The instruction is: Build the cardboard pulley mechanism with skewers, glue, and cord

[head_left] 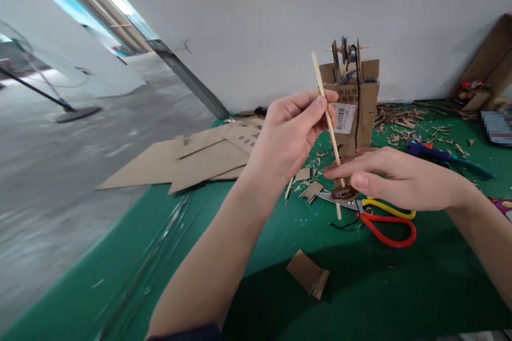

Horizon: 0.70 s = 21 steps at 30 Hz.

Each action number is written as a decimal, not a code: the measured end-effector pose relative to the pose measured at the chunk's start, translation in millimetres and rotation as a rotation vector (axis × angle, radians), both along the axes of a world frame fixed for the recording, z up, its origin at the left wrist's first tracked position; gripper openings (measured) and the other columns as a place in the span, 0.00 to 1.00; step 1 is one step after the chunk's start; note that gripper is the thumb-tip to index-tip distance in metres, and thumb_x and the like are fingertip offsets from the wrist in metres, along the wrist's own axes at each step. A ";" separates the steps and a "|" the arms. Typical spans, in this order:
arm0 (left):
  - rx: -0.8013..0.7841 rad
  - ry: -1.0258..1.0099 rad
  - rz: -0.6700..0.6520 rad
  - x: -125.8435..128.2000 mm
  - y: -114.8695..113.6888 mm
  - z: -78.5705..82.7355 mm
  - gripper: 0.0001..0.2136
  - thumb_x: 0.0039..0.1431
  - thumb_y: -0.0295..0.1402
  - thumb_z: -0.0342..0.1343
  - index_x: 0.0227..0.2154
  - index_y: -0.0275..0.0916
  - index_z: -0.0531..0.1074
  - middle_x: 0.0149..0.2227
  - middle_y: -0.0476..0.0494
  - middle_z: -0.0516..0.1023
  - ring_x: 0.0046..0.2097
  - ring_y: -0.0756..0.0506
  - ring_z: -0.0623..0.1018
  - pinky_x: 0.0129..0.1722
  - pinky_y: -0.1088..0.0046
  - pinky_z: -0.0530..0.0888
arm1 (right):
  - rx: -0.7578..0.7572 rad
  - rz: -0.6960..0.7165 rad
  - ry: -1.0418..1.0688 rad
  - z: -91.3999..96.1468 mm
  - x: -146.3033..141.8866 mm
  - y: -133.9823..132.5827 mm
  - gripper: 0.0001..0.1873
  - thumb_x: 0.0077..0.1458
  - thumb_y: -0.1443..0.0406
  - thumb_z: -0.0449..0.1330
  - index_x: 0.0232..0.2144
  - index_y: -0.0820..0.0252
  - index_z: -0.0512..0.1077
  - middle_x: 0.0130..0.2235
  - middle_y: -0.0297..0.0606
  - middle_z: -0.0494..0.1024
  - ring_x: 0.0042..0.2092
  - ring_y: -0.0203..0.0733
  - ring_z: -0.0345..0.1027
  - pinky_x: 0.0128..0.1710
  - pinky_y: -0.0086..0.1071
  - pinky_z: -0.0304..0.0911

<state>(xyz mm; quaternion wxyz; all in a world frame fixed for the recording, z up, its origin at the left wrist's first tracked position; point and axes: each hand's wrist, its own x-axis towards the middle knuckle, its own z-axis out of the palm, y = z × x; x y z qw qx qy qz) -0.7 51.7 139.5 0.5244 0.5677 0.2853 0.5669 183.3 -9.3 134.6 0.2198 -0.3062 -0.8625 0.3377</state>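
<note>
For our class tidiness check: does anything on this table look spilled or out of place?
Yes: cardboard scraps lie strewn over the green tabletop, beside the box and near the scissors, looking messy because they're scattered, not gathered.

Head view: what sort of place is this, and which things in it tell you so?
Probably a craft or model-making workspace: the green table bears cardboard sheets, scattered cardboard scraps and scissors with red and yellow handles.

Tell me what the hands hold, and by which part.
The left hand pinches the wooden stick by its upper part; whether the right hand grips anything cannot be told.
</note>
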 end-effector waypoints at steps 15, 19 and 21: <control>-0.031 0.002 0.036 1.6 2.7 -1.5 0.06 0.64 0.29 0.58 0.32 0.37 0.79 0.26 0.50 0.72 0.27 0.53 0.74 0.33 0.76 0.75 | 0.047 0.019 0.048 -5.8 1.3 1.9 0.22 0.70 0.52 0.48 0.52 0.54 0.76 0.41 0.36 0.81 0.42 0.41 0.74 0.41 0.33 0.69; 0.072 -0.005 0.135 -3.9 9.2 -0.6 0.06 0.64 0.31 0.59 0.32 0.39 0.78 0.27 0.49 0.73 0.28 0.53 0.74 0.34 0.75 0.75 | 0.247 -0.124 0.084 -1.8 4.2 -0.9 0.19 0.68 0.57 0.53 0.56 0.55 0.70 0.52 0.41 0.77 0.52 0.45 0.71 0.50 0.38 0.68; 0.115 -0.026 0.194 -8.2 14.7 -0.2 0.05 0.63 0.32 0.60 0.32 0.40 0.78 0.27 0.50 0.73 0.28 0.53 0.75 0.33 0.76 0.75 | 0.450 -0.212 0.044 -2.8 4.4 -2.6 0.17 0.63 0.60 0.60 0.53 0.56 0.69 0.53 0.45 0.74 0.55 0.50 0.67 0.55 0.44 0.64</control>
